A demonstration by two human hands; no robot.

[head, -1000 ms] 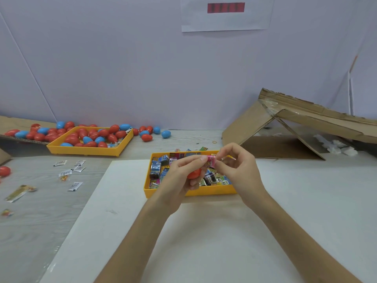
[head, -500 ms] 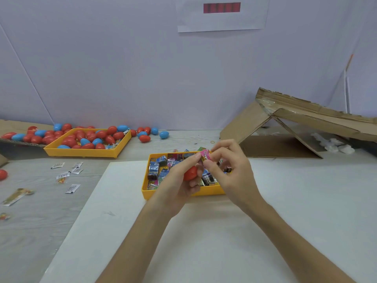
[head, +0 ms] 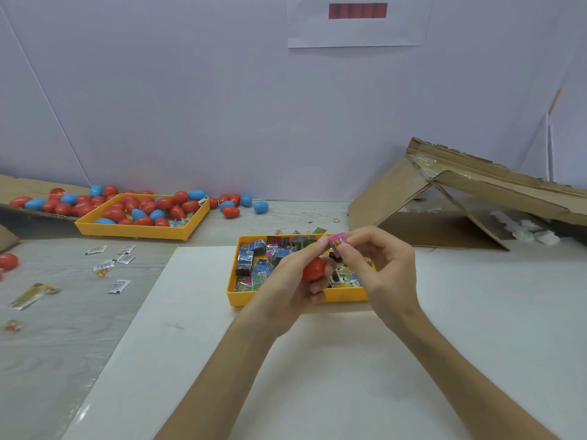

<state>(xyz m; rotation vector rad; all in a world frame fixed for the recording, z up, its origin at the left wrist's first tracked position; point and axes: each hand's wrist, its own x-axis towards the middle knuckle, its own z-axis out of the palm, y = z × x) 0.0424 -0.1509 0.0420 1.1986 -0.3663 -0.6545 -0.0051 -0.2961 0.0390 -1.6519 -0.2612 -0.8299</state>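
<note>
My left hand (head: 287, 281) grips a red plastic egg piece (head: 313, 269) in its curled fingers, above the near yellow tray (head: 286, 298). Its fingertip also touches a small pink packet (head: 337, 242). My right hand (head: 382, 266) pinches that pink packet between thumb and forefinger, just above the egg. The tray under both hands holds several small coloured packets (head: 254, 260). My hands hide the tray's right half.
A second yellow tray (head: 136, 231) of red and blue eggs stands at the back left, with more eggs (head: 260, 207) loose around it. Small sachets (head: 119, 285) lie scattered on the left. A collapsed cardboard box (head: 460, 204) sits at the right. A white board (head: 349, 360) covers the near table.
The pink packet has shifted a little higher above the egg between my fingertips. Both hands stay over the near tray.
</note>
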